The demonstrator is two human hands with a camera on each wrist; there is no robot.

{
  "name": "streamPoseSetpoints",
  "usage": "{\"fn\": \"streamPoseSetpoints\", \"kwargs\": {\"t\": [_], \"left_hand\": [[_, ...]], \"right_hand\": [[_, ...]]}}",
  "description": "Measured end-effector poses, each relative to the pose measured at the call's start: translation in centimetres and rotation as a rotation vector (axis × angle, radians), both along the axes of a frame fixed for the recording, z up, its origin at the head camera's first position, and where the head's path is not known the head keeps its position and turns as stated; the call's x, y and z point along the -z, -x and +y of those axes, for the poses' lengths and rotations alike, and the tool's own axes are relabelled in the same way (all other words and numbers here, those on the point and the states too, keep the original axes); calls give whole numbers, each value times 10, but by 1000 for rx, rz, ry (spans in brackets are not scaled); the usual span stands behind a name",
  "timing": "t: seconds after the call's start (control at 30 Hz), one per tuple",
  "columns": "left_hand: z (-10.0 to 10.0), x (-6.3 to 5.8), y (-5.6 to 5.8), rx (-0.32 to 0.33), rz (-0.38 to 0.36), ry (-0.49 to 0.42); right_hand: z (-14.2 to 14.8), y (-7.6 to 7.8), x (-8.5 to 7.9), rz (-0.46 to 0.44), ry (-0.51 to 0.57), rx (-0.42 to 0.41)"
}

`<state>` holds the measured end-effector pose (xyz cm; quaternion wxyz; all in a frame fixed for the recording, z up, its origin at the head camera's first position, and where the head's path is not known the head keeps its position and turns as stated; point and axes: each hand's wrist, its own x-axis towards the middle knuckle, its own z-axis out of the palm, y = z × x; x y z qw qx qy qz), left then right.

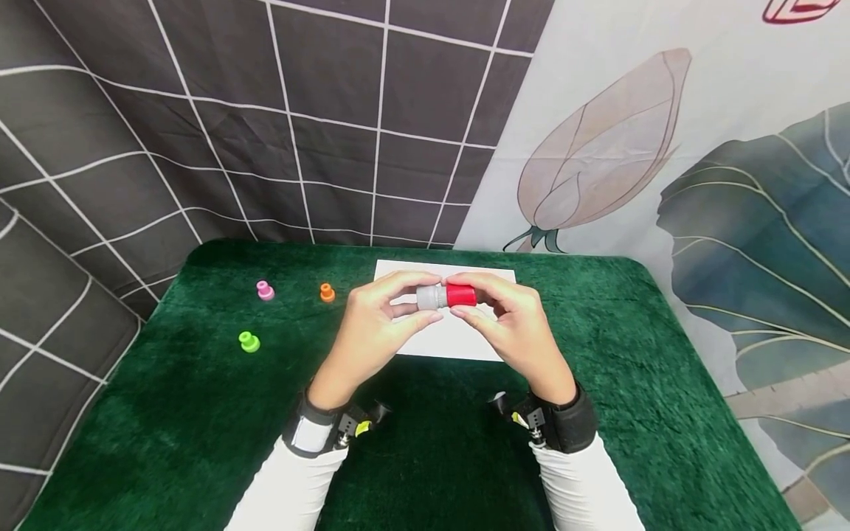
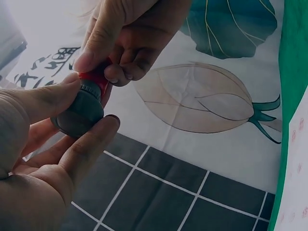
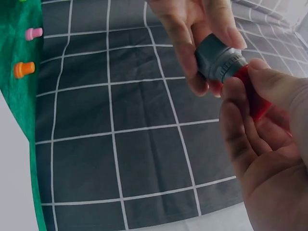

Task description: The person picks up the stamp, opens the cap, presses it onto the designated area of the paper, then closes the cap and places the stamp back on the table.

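A small piece with a grey body and a red end is held level between both hands, above a white sheet of paper. My left hand grips the grey body with thumb and fingers. The red end is pinched by my right hand. A ridged grey collar shows where the two parts meet in the right wrist view. Fingers cover some of the red end. In the left wrist view the paper bears faint reddish marks.
On the left of the green cloth stand a pink piece, an orange piece and a lime-green piece, each small and knob-shaped. Behind the table hang a dark gridded cloth and a flower-printed one.
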<state>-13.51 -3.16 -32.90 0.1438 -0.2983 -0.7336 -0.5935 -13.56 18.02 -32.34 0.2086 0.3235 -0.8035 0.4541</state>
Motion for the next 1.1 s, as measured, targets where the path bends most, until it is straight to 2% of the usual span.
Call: {"fn": "streamPoseSetpoints", "kwargs": {"t": [0.1, 0.23, 0.3, 0.4, 0.5, 0.67, 0.9, 1.1], "left_hand": [[1, 2, 0, -76, 104, 138], [3, 8, 0, -201, 273, 383], [4, 10, 0, -226, 307, 460], [3, 14, 2, -232, 315, 525], [-2, 17, 6, -229, 297, 559], [-17, 26, 14, -249, 185, 595], [-49, 45, 24, -313, 0, 543], [-81, 64, 26, -341, -79, 535]], "right_hand": [[-2, 1, 3, 42, -73, 40], [-6, 5, 8, 91, -157, 58], [-10, 6, 11, 96, -180, 47], [-15, 9, 14, 86, -200, 27], [-19, 11, 17, 64, -221, 16], [-14, 13, 20, -8, -264, 45], [8, 17, 14, -3, -287, 149], [11, 19, 14, -16, -372, 169]]}}
